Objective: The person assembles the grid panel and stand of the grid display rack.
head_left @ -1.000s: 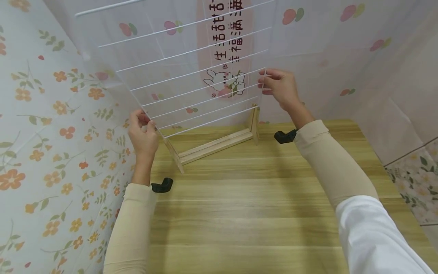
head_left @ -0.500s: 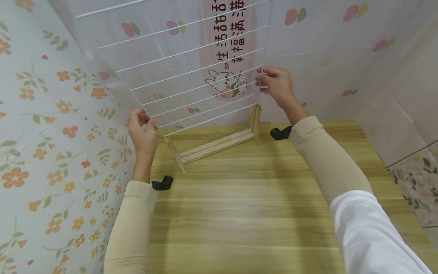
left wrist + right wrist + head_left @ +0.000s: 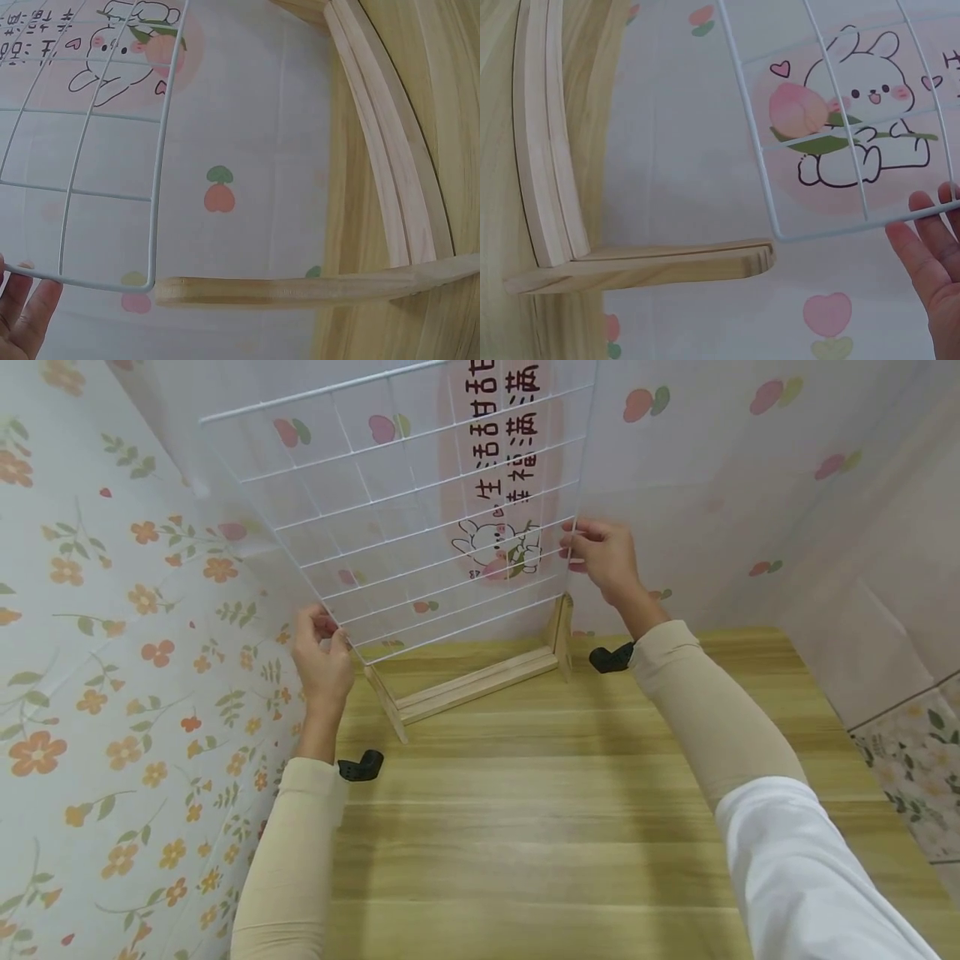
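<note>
A white wire grid panel (image 3: pixel 439 525) stands between both hands, tilted in the head view. My left hand (image 3: pixel 324 664) grips its left side wire near the lower corner, and fingertips of that hand show at the wire in the left wrist view. My right hand (image 3: pixel 606 560) pinches the opposite side wire, a little above the bottom. Beneath is a light wooden stand (image 3: pixel 480 685) with two slotted uprights joined by a double crossbar. In the left wrist view, the panel's corner is right at the tip of one upright (image 3: pixel 285 292). At the other upright (image 3: pixel 682 262), a narrow gap shows beside the panel's corner.
The stand rests on a wood-grain tabletop (image 3: pixel 510 827). A white sheet with fruit prints, lettering and a rabbit (image 3: pixel 495 547) hangs close behind the panel. Flower-patterned cloth (image 3: pixel 120 693) covers the left side. Dark wrist camera mounts (image 3: pixel 362 766) stick out from both sleeves.
The panel's top edge has come lower in the head view, and the panel has tipped slightly. My right hand has shifted a little left with it. The stand stays in place.
</note>
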### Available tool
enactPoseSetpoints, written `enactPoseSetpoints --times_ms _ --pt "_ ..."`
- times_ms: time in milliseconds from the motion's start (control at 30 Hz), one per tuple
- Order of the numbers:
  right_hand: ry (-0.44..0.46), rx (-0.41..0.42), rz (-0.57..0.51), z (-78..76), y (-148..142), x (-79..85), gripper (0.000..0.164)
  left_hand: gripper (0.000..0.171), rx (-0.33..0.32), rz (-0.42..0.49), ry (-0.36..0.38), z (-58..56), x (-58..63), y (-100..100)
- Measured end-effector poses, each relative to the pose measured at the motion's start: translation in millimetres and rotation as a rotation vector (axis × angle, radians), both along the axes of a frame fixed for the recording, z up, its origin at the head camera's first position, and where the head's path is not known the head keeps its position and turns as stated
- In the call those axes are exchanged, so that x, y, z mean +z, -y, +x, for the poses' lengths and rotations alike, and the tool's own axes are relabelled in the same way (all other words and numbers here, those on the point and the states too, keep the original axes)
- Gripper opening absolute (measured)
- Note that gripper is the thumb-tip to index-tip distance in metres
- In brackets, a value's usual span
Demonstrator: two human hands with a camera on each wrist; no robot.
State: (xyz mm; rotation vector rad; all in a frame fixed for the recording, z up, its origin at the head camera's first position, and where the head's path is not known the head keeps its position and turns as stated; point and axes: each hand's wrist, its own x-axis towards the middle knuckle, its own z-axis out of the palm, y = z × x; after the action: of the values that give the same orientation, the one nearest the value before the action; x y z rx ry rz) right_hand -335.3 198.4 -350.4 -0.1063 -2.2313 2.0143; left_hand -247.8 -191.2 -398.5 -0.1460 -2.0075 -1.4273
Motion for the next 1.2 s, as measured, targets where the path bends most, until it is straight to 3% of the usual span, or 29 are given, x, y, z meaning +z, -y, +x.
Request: enactPoseSetpoints --times_ms 400,733,1200 --pt "-0.027 0.005 0.002 -1.4 2 -15.4 0.027 0.024 0.027 -0.029 0.047 5.6 -9.5 0" --pt "-0.022 0.026 0.039 -2.8 4 -28.3 0.028 0.023 0.037 -0.045 0.060 4.8 -26.3 6" --pt "-0.015 0.015 0.026 -3.6 -2 -31.8 0.029 0.025 0.032 -0.061 0.062 -0.3 -24.5 0"
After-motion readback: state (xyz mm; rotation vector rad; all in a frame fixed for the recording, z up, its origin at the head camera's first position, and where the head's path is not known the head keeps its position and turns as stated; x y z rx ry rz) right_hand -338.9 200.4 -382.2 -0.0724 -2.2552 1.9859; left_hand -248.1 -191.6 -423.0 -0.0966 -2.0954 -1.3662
